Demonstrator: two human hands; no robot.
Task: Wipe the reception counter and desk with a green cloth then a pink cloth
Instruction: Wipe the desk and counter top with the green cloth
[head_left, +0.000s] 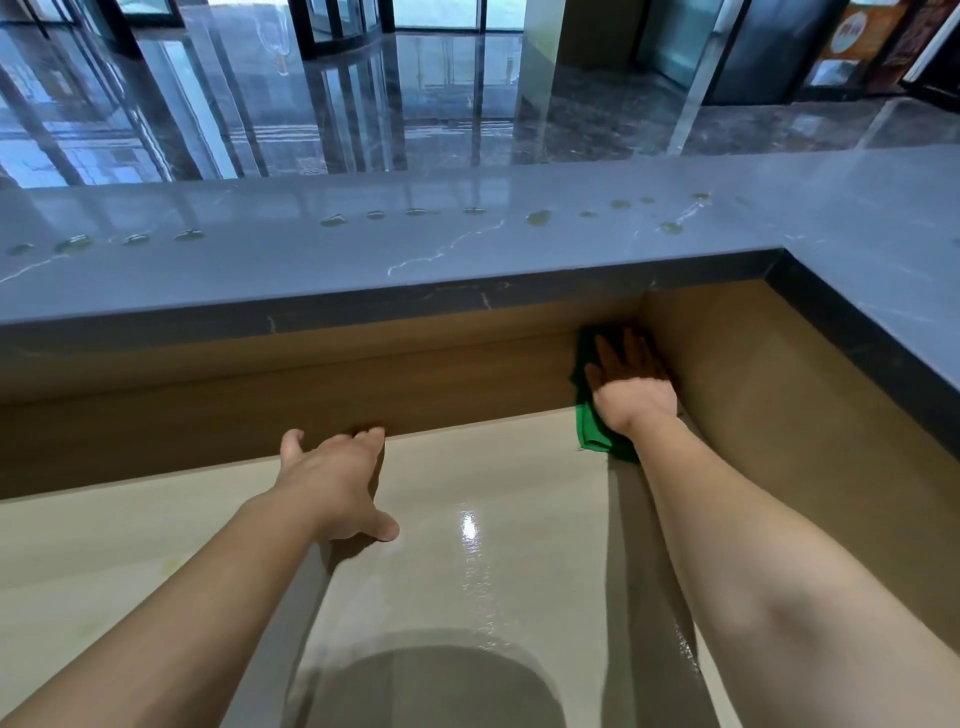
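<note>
Pressing flat against the folded green microfibre cloth (592, 434), the right hand (631, 387) lies with its fingers straight and spread, curled round nothing. It pins the cloth to the upright brown wooden back panel (311, 384) in the inner corner, where that panel meets a second wooden panel running down the right side. The fingers point up toward the underside of the grey marble-patterned reception counter (363, 260), and the upper part of the cloth sits in its shadow. The lower edge of the cloth hangs below the wrist and reaches the glossy beige desk surface (493, 493); it seems to touch the desk, though the dark corner makes that hard to confirm.

The left hand (337, 483) is open too, palm down on the desk, well to the left of the cloth. Its thumb is splayed out to the right and its fingertips lie at the foot of the wooden back panel. It holds nothing.

On top of the counter a loose row of yellowish-green liquid drops (537, 218) runs from left to right, and the counter turns a corner at right toward the camera. Beyond it lies a polished dark stone lobby floor (415, 104) that mirrors glass doors. A rounded shadow (431, 686) falls on the near part of the desk between the two forearms.
</note>
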